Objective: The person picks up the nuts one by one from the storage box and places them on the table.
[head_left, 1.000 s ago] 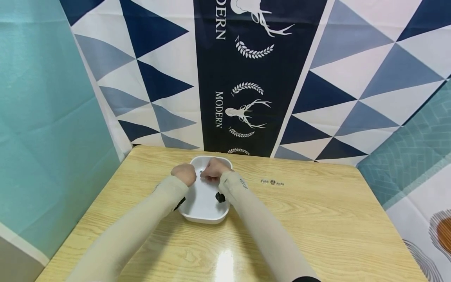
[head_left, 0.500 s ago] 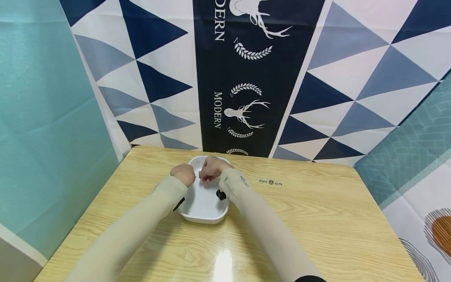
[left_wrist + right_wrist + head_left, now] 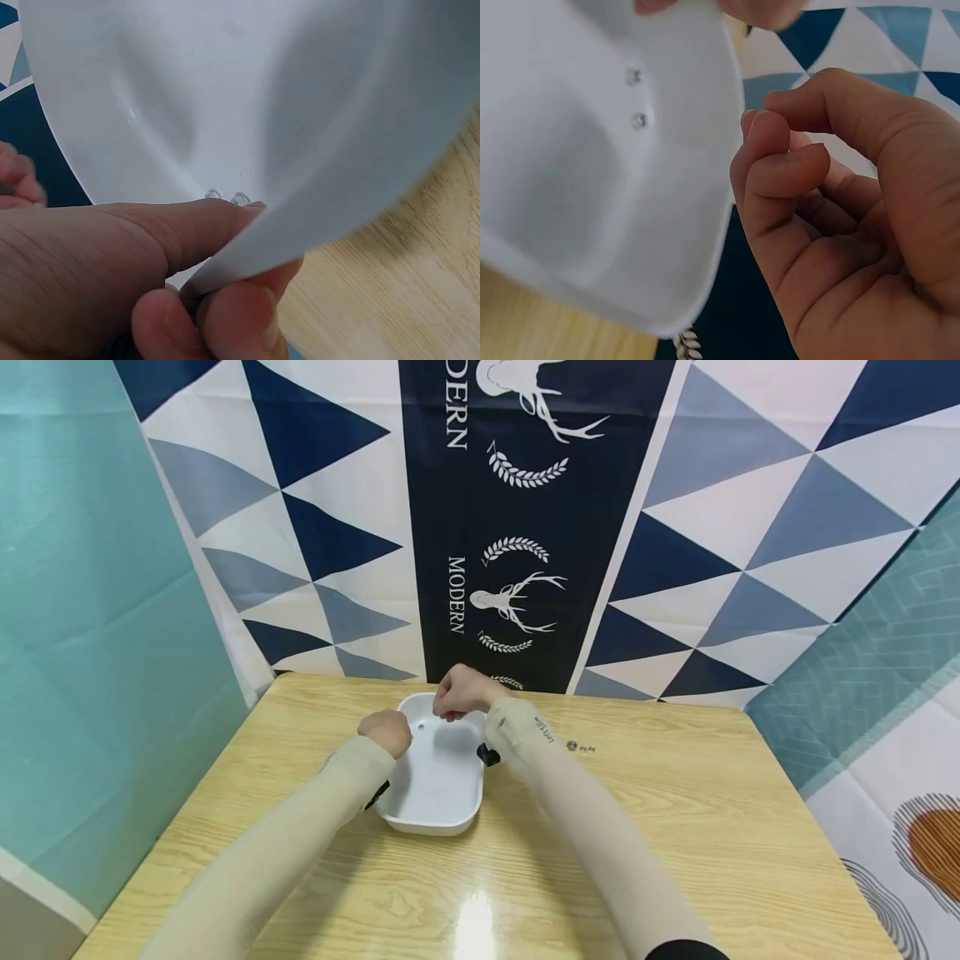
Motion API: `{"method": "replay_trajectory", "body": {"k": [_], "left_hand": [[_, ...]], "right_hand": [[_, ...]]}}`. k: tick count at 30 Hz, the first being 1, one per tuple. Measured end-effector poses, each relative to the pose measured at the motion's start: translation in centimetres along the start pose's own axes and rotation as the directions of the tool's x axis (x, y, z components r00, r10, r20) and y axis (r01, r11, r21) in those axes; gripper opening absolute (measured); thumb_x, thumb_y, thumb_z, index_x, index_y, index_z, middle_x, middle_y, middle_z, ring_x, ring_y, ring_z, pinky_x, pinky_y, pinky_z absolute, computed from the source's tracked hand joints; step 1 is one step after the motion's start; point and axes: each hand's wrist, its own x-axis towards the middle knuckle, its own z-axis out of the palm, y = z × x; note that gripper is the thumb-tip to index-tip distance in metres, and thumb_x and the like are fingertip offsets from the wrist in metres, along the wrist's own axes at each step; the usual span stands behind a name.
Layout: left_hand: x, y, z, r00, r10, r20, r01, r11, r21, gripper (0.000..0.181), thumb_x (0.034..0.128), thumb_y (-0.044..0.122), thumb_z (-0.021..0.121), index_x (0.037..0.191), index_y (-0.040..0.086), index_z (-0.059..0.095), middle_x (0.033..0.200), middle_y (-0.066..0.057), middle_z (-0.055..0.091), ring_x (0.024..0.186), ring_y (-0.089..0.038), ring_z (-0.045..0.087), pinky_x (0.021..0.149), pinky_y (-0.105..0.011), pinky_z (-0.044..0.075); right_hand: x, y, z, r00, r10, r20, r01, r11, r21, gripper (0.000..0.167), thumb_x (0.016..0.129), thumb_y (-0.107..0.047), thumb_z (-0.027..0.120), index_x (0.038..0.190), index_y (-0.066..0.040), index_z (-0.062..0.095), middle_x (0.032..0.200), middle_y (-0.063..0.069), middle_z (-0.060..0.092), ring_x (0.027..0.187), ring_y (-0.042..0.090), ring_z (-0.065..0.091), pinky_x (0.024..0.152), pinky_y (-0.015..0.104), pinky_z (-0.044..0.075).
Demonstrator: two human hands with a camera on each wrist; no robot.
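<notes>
My left hand [image 3: 387, 732] pinches the left rim of a white plastic tray [image 3: 431, 820]; in the left wrist view the thumb [image 3: 195, 229] lies inside the wall and the fingers outside. My right hand [image 3: 463, 693] hovers at the tray's far right corner. The right wrist view has its fingers [image 3: 761, 142] curled, with thumb and forefinger tips close together. Whether something small sits between them is hidden. Two small shiny round pieces, one upper [image 3: 634, 76] and one lower [image 3: 639, 121], lie on the tray floor near one end; they look like little nuts or rings.
Right of the tray, a nut-like metal piece [image 3: 572, 746] and smaller shiny pieces [image 3: 587, 749] lie in a row on the wooden table [image 3: 675, 827]. Patterned cloth [image 3: 517, 527] hangs along the far table edge. A teal sheet [image 3: 112, 610] borders the left side.
My right hand has lifted out of the tray, away to the far right corner, uncovering its floor. The left hand keeps its grip on the rim. The head view has shifted slightly.
</notes>
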Motion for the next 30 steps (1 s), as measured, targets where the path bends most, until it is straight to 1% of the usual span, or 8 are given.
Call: {"method": "replay_trajectory", "body": {"k": [7,12,15,17,20,23,26,30], "left_hand": [[0.0,-0.1,0.2,0.999,0.025,0.022,-0.025,0.999,0.026,0.030,0.1069,0.023,0.054,0.106,-0.001,0.072,0.073,-0.007,0.065,0.062,-0.013,0.059,0.058,-0.027,0.054],[-0.4,-0.1,0.0,1.000,0.021,-0.006,-0.021,1.000,0.010,0.032,0.1071,0.023,0.054,0.110,-0.003,0.073,0.075,-0.008,0.065,0.064,-0.014,0.058,0.063,-0.028,0.055],[-0.5,-0.1,0.0,0.999,0.027,-0.020,-0.027,1.000,0.006,0.033,0.1072,0.025,0.055,0.110,-0.002,0.073,0.072,-0.007,0.062,0.062,-0.013,0.055,0.062,-0.028,0.053],[-0.4,-0.1,0.0,0.999,0.031,-0.019,-0.031,1.000,0.003,0.034,0.1073,0.025,0.055,0.109,-0.002,0.073,0.070,-0.006,0.059,0.060,-0.013,0.052,0.059,-0.027,0.050],[-0.4,-0.1,0.1,0.999,0.031,-0.012,-0.031,1.000,-0.001,0.034,0.1075,0.025,0.054,0.109,-0.003,0.073,0.066,-0.004,0.055,0.058,-0.012,0.049,0.056,-0.026,0.046],[-0.3,-0.1,0.1,0.999,0.032,-0.005,-0.032,0.999,-0.002,0.034,0.1078,0.025,0.054,0.109,-0.003,0.073,0.064,-0.004,0.054,0.056,-0.012,0.048,0.054,-0.026,0.044],[-0.1,-0.2,0.1,0.999,0.040,-0.010,-0.040,0.999,0.004,0.035,0.1075,0.025,0.054,0.110,-0.004,0.073,0.063,-0.004,0.053,0.055,-0.012,0.048,0.052,-0.026,0.044],[-0.1,-0.3,0.2,0.999,0.048,-0.004,-0.048,0.999,0.012,0.035,0.1076,0.025,0.054,0.112,-0.005,0.072,0.063,-0.004,0.052,0.054,-0.012,0.048,0.051,-0.024,0.043]], "right_hand": [[-0.8,0.3,-1.6,0.998,0.001,-0.058,-0.002,1.000,-0.009,0.005,0.088,-0.006,0.072,0.083,-0.006,0.075,0.079,0.009,0.073,0.069,0.016,0.065,0.072,0.030,0.059],[-1.3,0.2,-3.0,0.995,-0.030,-0.090,0.028,0.999,-0.020,0.006,0.088,-0.006,0.072,0.088,-0.001,0.075,0.085,0.015,0.074,0.069,0.017,0.066,0.075,0.035,0.060],[-1.5,0.5,-4.1,0.993,-0.032,-0.114,0.027,0.999,-0.042,0.009,0.088,-0.007,0.071,0.092,0.001,0.076,0.087,0.015,0.075,0.070,0.017,0.067,0.076,0.035,0.061],[-1.8,1.1,-4.9,0.992,-0.025,-0.127,0.019,0.998,-0.053,0.012,0.089,-0.007,0.071,0.094,0.002,0.076,0.089,0.016,0.075,0.071,0.018,0.069,0.076,0.034,0.061],[-2.1,2.2,-6.1,0.988,-0.013,-0.152,0.003,0.998,-0.063,0.013,0.089,-0.009,0.072,0.094,0.002,0.076,0.087,0.013,0.075,0.073,0.019,0.071,0.073,0.030,0.060],[-2.6,3.5,-7.0,0.985,0.001,-0.174,-0.012,0.998,-0.064,0.013,0.090,-0.010,0.072,0.093,0.001,0.076,0.082,0.009,0.074,0.074,0.020,0.072,0.072,0.031,0.059],[-3.0,4.7,-7.5,0.982,0.004,-0.191,-0.016,0.998,-0.065,0.012,0.090,-0.009,0.070,0.091,0.001,0.076,0.078,0.006,0.073,0.072,0.018,0.071,0.074,0.033,0.061],[-3.5,6.2,-7.7,0.980,0.028,-0.195,-0.039,0.998,-0.051,0.009,0.090,-0.007,0.070,0.089,0.000,0.075,0.076,0.005,0.072,0.070,0.015,0.071,0.075,0.031,0.062]]}}
